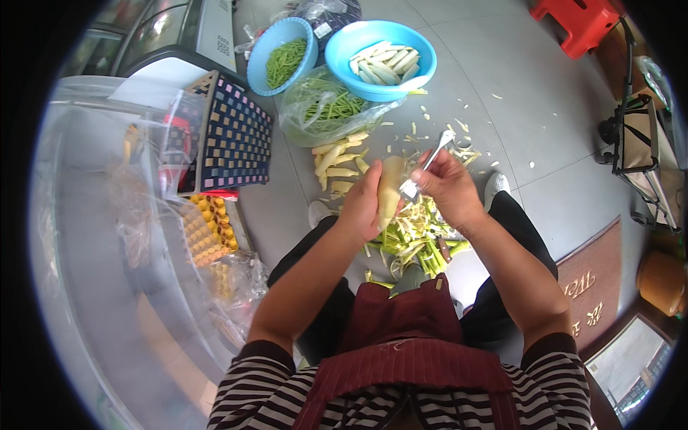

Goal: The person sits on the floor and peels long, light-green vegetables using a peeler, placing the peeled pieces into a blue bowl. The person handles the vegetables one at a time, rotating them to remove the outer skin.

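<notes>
My left hand [364, 207] grips a thick pale vegetable stem [390, 193], its narrow end towards me. In my right hand [449, 185] is a vegetable peeler [438, 148], its head close to the stem's right side. Below both hands lies a heap of pale and green peelings [424, 228], with a brown-handled tool [444, 250] among them. Several pale stems [336, 161] lie on the floor to the left. Beyond stands a blue basin [341, 54] holding whitish peeled pieces [384, 64].
A blue basket [255, 62] and a clear plastic bag [295, 121] hold green beans. A checkered woven basket [236, 137] and egg trays [215, 226] stand at left. A red stool [578, 24], a folding cart [637, 140] and a brown doormat [591, 279] are at right.
</notes>
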`<state>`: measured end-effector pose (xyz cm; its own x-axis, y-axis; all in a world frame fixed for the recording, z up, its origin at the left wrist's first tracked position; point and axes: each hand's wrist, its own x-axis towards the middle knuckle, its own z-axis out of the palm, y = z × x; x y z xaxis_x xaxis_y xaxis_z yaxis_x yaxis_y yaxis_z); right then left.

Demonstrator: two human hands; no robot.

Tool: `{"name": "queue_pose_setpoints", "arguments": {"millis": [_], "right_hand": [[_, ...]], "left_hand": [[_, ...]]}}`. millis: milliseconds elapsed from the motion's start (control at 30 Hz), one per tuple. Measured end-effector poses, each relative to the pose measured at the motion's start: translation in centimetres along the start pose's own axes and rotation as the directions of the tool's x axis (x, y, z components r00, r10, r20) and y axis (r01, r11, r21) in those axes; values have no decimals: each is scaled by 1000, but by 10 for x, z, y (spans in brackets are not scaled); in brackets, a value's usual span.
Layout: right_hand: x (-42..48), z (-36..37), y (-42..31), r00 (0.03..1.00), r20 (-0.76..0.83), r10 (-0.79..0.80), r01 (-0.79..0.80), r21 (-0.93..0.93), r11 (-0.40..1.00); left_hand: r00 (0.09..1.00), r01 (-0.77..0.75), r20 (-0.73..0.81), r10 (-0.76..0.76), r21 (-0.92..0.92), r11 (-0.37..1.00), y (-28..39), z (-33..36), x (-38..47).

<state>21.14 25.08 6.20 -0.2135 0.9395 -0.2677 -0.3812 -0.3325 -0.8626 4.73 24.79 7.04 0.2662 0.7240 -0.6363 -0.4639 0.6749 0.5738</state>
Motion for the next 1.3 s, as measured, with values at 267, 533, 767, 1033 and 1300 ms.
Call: {"name": "queue_pose_setpoints", "arguments": {"millis": [267,533,767,1033,1300], "right_hand": [[-8,33,21,976,205,73,-57,-84,995],[44,-7,26,973,-177,147,-150,-4,989],[40,8,8,950,-293,107,-126,-47,991],[3,46,28,984,156,85,-62,-148,987],[62,-22,15,946,-309,97,-70,100,993]], "left_hand": [[965,-252,-112,238,-133,959,-35,-20,-5],[988,-153,25,151,149,977,-17,-7,-10],[995,-100,20,98,70,993,-11,-31,-8],[977,-122,-195,84,-189,974,-7,-32,2],[999,46,9,-47,62,997,-22,-12,-19]]}}
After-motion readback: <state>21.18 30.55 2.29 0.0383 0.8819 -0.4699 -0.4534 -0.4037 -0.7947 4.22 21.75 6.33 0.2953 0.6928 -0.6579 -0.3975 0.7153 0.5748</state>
